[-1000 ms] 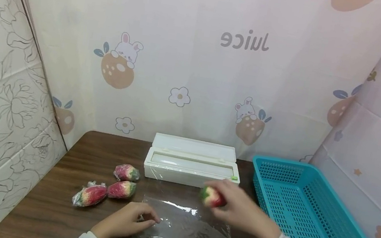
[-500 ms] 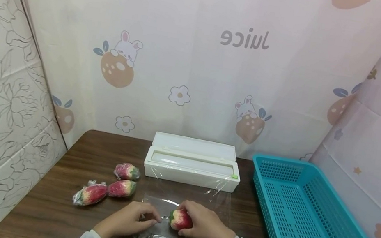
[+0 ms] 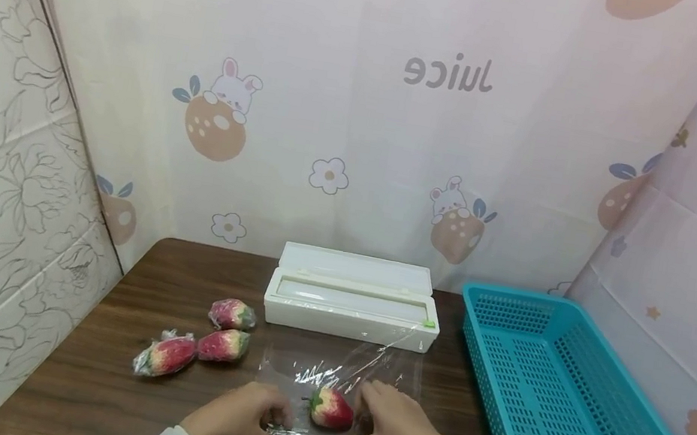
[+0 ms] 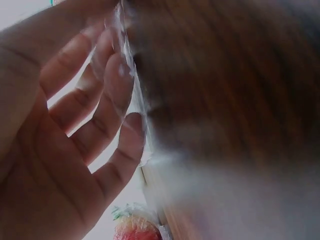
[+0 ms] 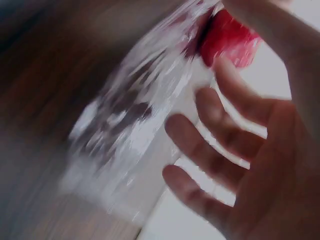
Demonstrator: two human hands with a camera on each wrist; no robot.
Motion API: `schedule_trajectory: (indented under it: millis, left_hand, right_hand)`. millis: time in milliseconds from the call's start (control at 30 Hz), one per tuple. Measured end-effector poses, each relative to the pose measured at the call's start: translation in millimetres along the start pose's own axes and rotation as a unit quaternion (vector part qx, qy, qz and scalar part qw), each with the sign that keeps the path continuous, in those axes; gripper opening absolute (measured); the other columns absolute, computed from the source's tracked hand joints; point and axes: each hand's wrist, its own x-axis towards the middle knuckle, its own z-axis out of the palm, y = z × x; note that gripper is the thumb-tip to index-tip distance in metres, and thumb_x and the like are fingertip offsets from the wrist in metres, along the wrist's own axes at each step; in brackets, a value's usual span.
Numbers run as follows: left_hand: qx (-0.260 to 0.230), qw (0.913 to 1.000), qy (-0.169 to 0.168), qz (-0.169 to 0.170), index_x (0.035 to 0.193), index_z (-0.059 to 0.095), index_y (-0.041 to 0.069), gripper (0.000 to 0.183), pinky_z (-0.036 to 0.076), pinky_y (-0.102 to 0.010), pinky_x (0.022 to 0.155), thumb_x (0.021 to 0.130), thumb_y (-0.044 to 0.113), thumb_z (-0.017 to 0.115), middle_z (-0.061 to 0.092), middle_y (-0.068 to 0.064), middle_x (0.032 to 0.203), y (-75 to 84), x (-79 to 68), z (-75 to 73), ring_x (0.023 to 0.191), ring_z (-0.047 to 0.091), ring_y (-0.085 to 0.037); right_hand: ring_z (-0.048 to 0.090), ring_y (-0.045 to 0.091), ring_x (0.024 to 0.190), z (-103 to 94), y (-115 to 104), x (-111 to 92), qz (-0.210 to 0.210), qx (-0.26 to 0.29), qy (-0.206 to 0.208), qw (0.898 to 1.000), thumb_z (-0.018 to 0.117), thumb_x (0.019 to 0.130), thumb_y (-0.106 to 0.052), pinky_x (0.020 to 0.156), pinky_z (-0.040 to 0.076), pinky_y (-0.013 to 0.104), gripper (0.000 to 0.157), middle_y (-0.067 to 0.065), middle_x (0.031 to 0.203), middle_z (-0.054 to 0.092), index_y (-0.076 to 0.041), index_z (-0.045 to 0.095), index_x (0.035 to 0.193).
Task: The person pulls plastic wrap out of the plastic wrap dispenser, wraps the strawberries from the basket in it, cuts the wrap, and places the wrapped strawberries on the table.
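Observation:
A red strawberry (image 3: 332,409) with a pale, green-leaved top lies on a sheet of clear cling film (image 3: 310,371) on the brown table. My left hand (image 3: 242,416) is left of it, fingers loosely bent. In the left wrist view its fingertips (image 4: 134,122) touch the film's edge. Right of the strawberry is my right hand (image 3: 400,429), apart from the fruit in the head view, its fingers spread and bent. In the right wrist view the crumpled, shiny film (image 5: 130,120) lies in front of these fingers, and whether they touch it I cannot tell.
Behind the film stands a white cling film dispenser (image 3: 350,322) with its lid up. Several wrapped strawberries (image 3: 223,344) lie at the left. A turquoise basket (image 3: 585,407) takes up the table's right side.
My right hand has carried the strawberry left and down onto the film and let go of it, then drawn back a little right. My left hand has shifted slightly down.

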Motion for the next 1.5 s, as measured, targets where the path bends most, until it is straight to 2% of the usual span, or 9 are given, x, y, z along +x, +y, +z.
schedule_trajectory:
  millis: [200, 433, 733, 900, 1000, 1167, 1267, 1333, 1500]
  left_hand:
    - [0.024, 0.9995, 0.013, 0.013, 0.082, 0.07, 0.024, 0.011, 0.045, -0.015, 0.063, 0.087, 0.02, 0.079, 0.053, 0.02, 0.078, 1.5, -2.0, -1.0, 0.071, 0.05, 0.006]
    - [-0.029, 0.9991, 0.018, 0.027, 0.087, 0.068, 0.021, 0.008, 0.047, -0.015, 0.062, 0.092, 0.016, 0.073, 0.055, 0.021, 0.076, 3.8, -3.0, -2.7, 0.068, 0.052, 0.007]
    - [-0.04, 0.9967, 0.056, 0.043, 0.096, 0.059, 0.017, 0.014, 0.051, -0.021, 0.069, 0.093, 0.003, 0.063, 0.061, 0.015, 0.084, 5.0, 0.5, -6.0, 0.076, 0.056, 0.003]
    - [-0.036, 0.9971, 0.038, 0.056, 0.089, 0.066, 0.02, 0.015, 0.049, -0.019, 0.071, 0.091, 0.005, 0.063, 0.06, 0.016, 0.086, 3.4, 3.2, -6.8, 0.077, 0.054, 0.002]
    - [-0.047, 0.9971, 0.036, 0.048, 0.099, 0.064, 0.017, 0.016, 0.049, -0.018, 0.067, 0.088, 0.009, 0.071, 0.061, 0.014, 0.085, 1.8, 5.2, -6.1, 0.074, 0.055, 0.002]
    - [-0.051, 0.9976, 0.035, 0.031, 0.137, 0.05, 0.017, 0.057, 0.049, -0.02, 0.065, 0.087, 0.014, 0.078, 0.059, 0.015, 0.08, -0.4, 12.4, -5.2, 0.068, 0.056, 0.002]
    - [-0.05, 0.9984, 0.019, 0.019, 0.15, 0.043, 0.019, 0.072, 0.049, -0.02, 0.064, 0.087, 0.017, 0.078, 0.056, 0.017, 0.079, -0.8, 18.7, -5.8, 0.066, 0.053, 0.003]
    - [-0.042, 0.999, 0.006, 0.015, 0.149, 0.047, 0.02, 0.067, 0.049, -0.019, 0.063, 0.089, 0.02, 0.077, 0.055, 0.018, 0.078, -2.7, 22.6, -5.8, 0.066, 0.052, 0.003]
    - [-0.013, 0.9994, -0.014, 0.029, 0.132, 0.064, 0.019, 0.039, 0.045, -0.017, 0.061, 0.095, 0.03, 0.07, 0.051, 0.019, 0.075, -6.8, 28.0, -4.0, 0.064, 0.046, 0.004]
  right_hand:
    - [0.04, -0.002, 0.072, -3.0, 19, -22, -0.056, 0.019, -0.074, 0.996, 0.084, 0.078, -0.041, 0.062, 0.037, 0.02, 0.022, -0.022, 0.077, 0.045, -0.032, 0.064, 0.076]
    - [0.042, -0.004, 0.074, 1.6, 25, -25, -0.097, 0.067, -0.061, 0.991, 0.076, 0.086, -0.024, 0.066, 0.039, 0.017, 0.018, -0.023, 0.077, 0.047, -0.033, 0.064, 0.076]
    - [0.052, -0.002, 0.071, 0.5, 28, -25, -0.077, 0.192, -0.04, 0.977, 0.065, 0.092, -0.008, 0.062, 0.048, 0.021, 0.017, -0.019, 0.081, 0.056, -0.022, 0.056, 0.094]
    - [0.051, 0.0, 0.072, 2.5, 28, -21, -0.046, 0.2, -0.028, 0.978, 0.055, 0.096, -0.004, 0.063, 0.047, 0.023, 0.018, -0.017, 0.08, 0.053, -0.022, 0.057, 0.096]
    - [0.051, 0.002, 0.073, 3.8, 27, -19, -0.03, 0.211, -0.031, 0.977, 0.05, 0.097, -0.004, 0.065, 0.046, 0.024, 0.019, -0.016, 0.079, 0.052, -0.022, 0.057, 0.093]
    - [0.048, 0.001, 0.066, 4.1, 25, -14, -0.027, 0.237, -0.045, 0.97, 0.059, 0.099, -0.02, 0.059, 0.045, 0.022, 0.004, -0.012, 0.076, 0.051, -0.018, 0.055, 0.098]
    - [0.046, 0.0, 0.062, 4.2, 24, -10, -0.035, 0.238, -0.043, 0.97, 0.071, 0.094, -0.028, 0.056, 0.044, 0.021, 0.031, -0.01, 0.075, 0.052, -0.017, 0.054, 0.118]
    - [0.046, -0.001, 0.06, 4.3, 24, -7, -0.041, 0.235, -0.046, 0.97, 0.075, 0.091, -0.029, 0.055, 0.045, 0.021, 0.049, -0.01, 0.073, 0.052, -0.017, 0.051, 0.133]
    - [0.045, -0.002, 0.06, 5.7, 22, -1, -0.058, 0.214, -0.056, 0.973, 0.067, 0.098, -0.03, 0.054, 0.045, 0.021, 0.045, -0.014, 0.072, 0.052, -0.024, 0.055, 0.141]
